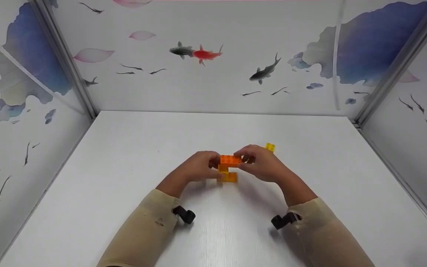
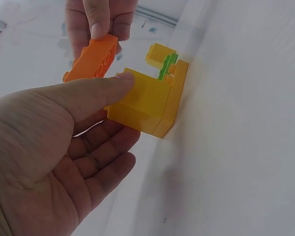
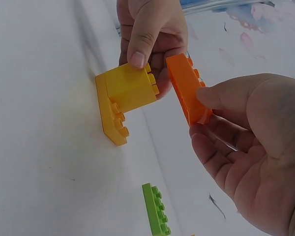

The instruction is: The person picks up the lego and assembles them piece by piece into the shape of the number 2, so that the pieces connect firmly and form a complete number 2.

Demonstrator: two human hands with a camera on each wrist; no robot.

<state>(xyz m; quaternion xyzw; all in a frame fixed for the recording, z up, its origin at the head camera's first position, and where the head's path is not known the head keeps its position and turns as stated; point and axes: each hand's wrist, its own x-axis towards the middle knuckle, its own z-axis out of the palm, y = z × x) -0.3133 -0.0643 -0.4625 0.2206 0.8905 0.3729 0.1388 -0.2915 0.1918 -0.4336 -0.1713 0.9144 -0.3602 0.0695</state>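
My left hand (image 1: 200, 165) pinches a yellow toy building block (image 3: 130, 88) between thumb and fingers. That block stands on one end of a flatter yellow-orange brick (image 1: 232, 177) resting on the table, and the other end's studs (image 3: 119, 118) are bare. My right hand (image 1: 263, 163) holds an orange building brick (image 1: 230, 160) by its right end, thumb on one side and fingers on the other. In the right wrist view the orange brick is tilted, with a gap between it and the yellow block's top studs (image 3: 152, 79).
A thin green brick (image 3: 156, 209) lies on the table beyond the stack, hidden in the head view. Another yellow brick (image 1: 270, 147) sits behind my right hand. Printed panels (image 1: 213, 85) wall the white table (image 1: 124, 133) at the back and sides.
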